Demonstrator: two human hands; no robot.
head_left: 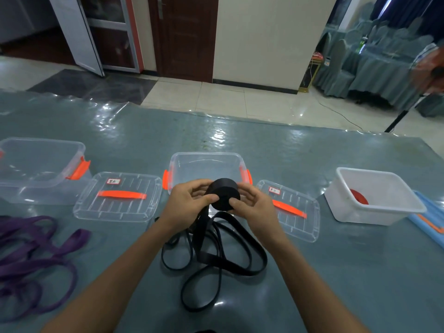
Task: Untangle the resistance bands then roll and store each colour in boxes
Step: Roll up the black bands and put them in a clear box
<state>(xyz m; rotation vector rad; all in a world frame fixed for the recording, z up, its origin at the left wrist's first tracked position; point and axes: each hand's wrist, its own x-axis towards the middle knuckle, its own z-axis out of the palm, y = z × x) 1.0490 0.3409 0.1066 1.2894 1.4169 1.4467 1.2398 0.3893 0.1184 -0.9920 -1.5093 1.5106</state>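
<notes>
Holding a black roll point(224, 194) pinched between both hands point(189, 203), the person feeds its loose band point(216, 251) straight up from below.

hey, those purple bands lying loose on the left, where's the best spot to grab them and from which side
Probably the free loop end of the purple bands, which sticks out to the right, clear of the tangled pile. Come from the right with the left hand once it lets go of the black roll; pinching that flat end should let the rest trail out rather than bunch.
</notes>
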